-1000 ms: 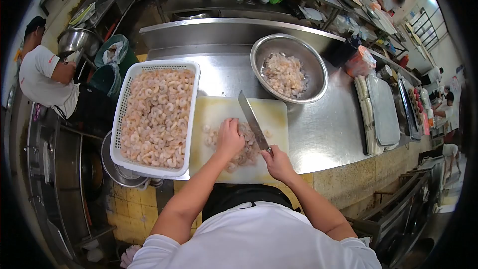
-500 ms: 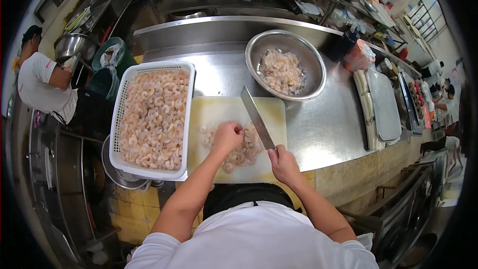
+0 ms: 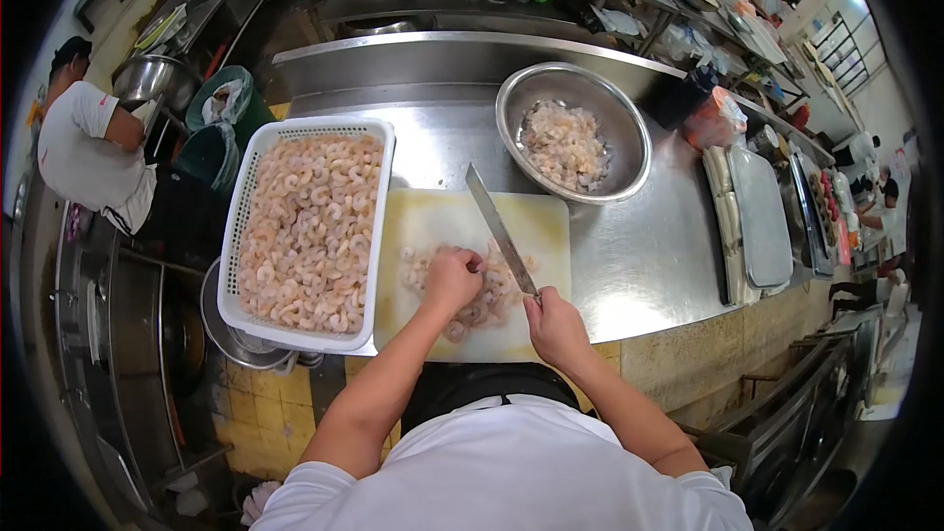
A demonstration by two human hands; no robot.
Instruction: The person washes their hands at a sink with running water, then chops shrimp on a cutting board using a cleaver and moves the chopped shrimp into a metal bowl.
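My right hand (image 3: pixel 559 324) is closed round the handle of a broad-bladed knife (image 3: pixel 499 226). The blade slants up and left above the cutting board (image 3: pixel 413 216), its edge beside the shrimp. Fingers curled, my left hand (image 3: pixel 454 282) is closed over a loose pile of peeled shrimp (image 3: pixel 492 302) on the board, left of the blade. What lies between its fingertips is hidden. A white perforated basket (image 3: pixel 384 206) heaped with whole peeled shrimp (image 3: pixel 310 236) stands left of the board. Behind the board to the right, a steel bowl (image 3: pixel 629 128) holds shrimp pieces (image 3: pixel 565 145).
The steel table (image 3: pixel 644 256) has a raised back edge. Stacked trays (image 3: pixel 757 221) and a filled plastic bag (image 3: pixel 716 120) sit at its right end. A person in a white shirt (image 3: pixel 84 143) is on the left, by green bins (image 3: pixel 231 103). Other people stand far right.
The knife has tilted slightly, its tip moving left, closer over the shrimp. My left hand has turned a little and stays at the pile. The whole view has shifted slightly.
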